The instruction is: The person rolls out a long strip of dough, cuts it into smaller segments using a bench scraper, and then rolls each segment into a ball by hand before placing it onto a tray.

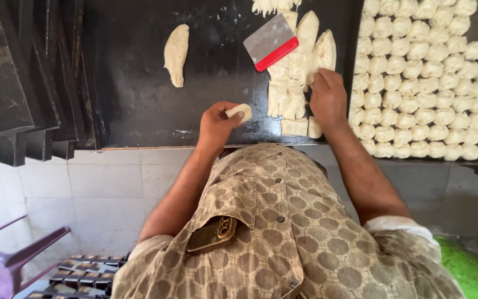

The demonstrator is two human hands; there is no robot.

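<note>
Dark metal worktop [139, 99] carries cut dough pieces [291, 91] and a scraper [269, 43]. Left hand [217, 124] holds one small dough piece [239, 112] with curled fingers. Right hand [327, 97] rests on the cut dough pieces, fingers bent, beside rows of dough balls [427, 83].

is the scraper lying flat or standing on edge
Lying flat: the scraper shows its whole metal blade face up on the dark table, red handle beside the dough pile.
</note>
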